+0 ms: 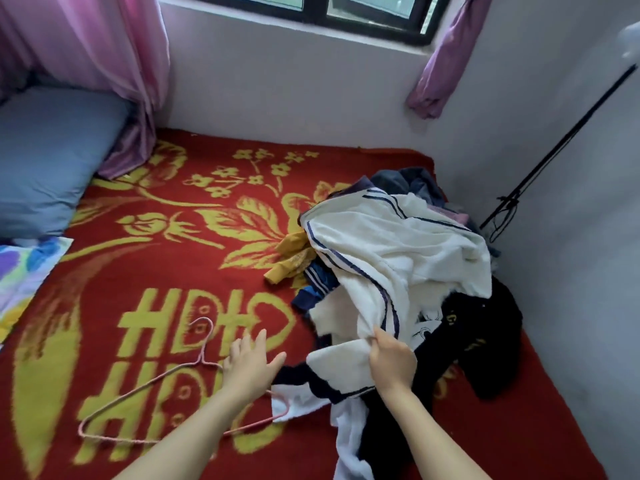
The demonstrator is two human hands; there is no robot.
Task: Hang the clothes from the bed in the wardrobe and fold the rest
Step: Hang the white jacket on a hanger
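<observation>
A heap of clothes lies at the right side of the bed. On top is a white garment with navy stripes (398, 251). My right hand (393, 362) pinches its lower edge. Under it show a black garment (485, 341), a yellow piece (294, 258) and dark blue clothes (408, 181). A pink wire hanger (145, 382) lies flat on the red and yellow blanket (173, 271) at the lower left. My left hand (251, 365) hovers over the hanger's right part with fingers spread, holding nothing.
A blue pillow (48, 161) and a pink curtain (86, 46) are at the far left. A flowered cloth (24, 271) lies at the left edge. White walls close the bed at the back and right. A black stand (554, 150) leans in the corner.
</observation>
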